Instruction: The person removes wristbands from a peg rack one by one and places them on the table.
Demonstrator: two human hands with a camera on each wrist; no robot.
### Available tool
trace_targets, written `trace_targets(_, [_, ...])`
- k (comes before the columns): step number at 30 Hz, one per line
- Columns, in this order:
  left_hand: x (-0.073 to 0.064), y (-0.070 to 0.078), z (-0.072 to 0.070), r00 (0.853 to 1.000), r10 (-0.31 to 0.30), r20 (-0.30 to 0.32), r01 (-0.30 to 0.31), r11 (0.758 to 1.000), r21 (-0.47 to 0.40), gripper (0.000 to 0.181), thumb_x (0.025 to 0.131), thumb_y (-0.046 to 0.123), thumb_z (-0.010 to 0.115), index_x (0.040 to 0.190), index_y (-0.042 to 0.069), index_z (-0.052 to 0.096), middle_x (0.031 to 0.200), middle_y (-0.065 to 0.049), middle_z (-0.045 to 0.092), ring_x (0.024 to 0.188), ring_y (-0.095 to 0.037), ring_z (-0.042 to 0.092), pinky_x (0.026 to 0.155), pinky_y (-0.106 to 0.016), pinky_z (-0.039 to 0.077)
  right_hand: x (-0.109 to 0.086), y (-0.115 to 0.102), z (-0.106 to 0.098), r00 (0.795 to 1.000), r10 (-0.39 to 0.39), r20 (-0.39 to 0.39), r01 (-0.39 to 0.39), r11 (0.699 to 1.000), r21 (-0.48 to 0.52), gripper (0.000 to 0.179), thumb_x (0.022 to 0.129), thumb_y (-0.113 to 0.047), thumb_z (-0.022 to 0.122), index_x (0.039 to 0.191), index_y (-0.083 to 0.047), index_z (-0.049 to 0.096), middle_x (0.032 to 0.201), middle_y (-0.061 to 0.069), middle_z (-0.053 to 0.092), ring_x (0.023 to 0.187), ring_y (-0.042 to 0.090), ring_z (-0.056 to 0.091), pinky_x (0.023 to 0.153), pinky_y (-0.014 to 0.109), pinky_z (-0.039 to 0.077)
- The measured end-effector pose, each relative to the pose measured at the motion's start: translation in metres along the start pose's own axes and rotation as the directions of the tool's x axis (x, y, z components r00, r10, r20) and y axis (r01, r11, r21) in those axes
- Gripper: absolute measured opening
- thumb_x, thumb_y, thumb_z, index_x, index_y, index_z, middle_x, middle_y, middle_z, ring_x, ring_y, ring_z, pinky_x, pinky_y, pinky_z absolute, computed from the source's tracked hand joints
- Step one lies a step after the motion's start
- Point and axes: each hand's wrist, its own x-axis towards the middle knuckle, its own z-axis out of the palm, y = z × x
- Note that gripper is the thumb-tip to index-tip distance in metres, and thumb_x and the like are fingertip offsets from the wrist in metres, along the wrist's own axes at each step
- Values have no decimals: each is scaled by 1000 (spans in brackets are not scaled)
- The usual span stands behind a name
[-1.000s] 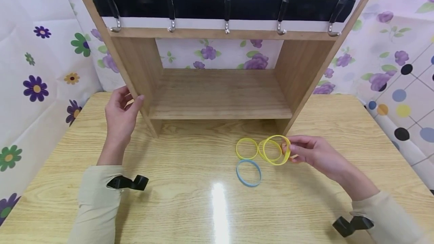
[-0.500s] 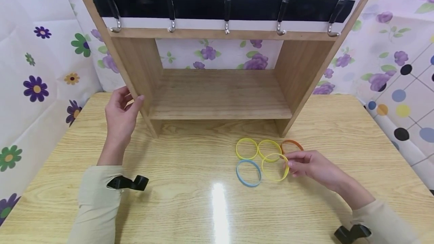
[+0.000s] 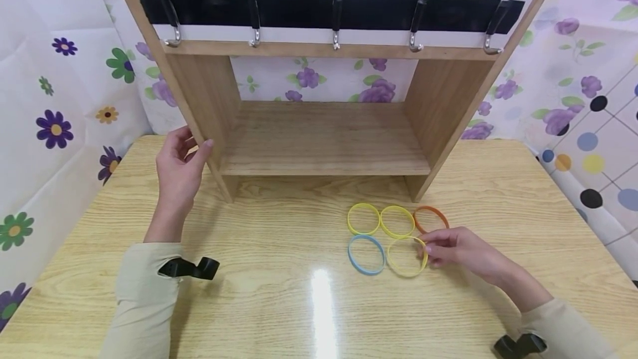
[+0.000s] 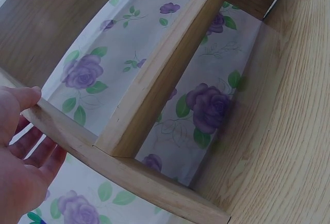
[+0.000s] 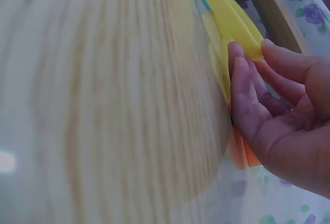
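Note:
My left hand [image 3: 180,170] grips the left side panel of a wooden shelf unit [image 3: 209,82], thumb on the front edge and fingers behind; the left wrist view shows the hand [image 4: 26,157] at that edge. My right hand [image 3: 458,248] pinches a yellow ring [image 3: 406,276], a thin flat band, between thumb and fingers, close over the table. In the right wrist view the held yellow ring [image 5: 234,22] tilts up from the fingertips. Left of it lies a blue ring [image 3: 366,273]. Behind them lie two more yellow rings [image 3: 363,204] and an orange ring [image 3: 432,208].
Across the shelf unit's top runs a white and black rail [image 3: 299,10] with several metal hooks [image 3: 336,43]. The unit stands at the back of the wooden table [image 3: 259,292]. Flower-patterned sheets [image 3: 65,71] hang behind and at the sides.
My right hand has brought the yellow ring toward me and lower, from over the orange ring to beside the blue one. The orange ring shows more now. My left hand has stayed put.

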Motion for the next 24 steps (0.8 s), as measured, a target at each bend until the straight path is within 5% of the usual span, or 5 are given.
trace_targets(18, [-1,1,-2,999,-39,1,39,998,49,32,89,1,65,120,1,57,107,2,60,102,-14,56,90,-23,48,-1,-7,3,995,-1,-99,-23,971,-238,37,92,-19,67,119,6,63,101,12,69,82,19,65,67,31,57])
trace_targets(24, [-5,18,-10,998,-64,7,63,987,149,38,93,5,62,131,5,56,123,-5,58,111,-14,54,95,-26,46,-4,-13,0,992,-67,-103,40,968,-246,35,95,-15,62,120,9,60,95,13,69,80,22,66,65,35,57])
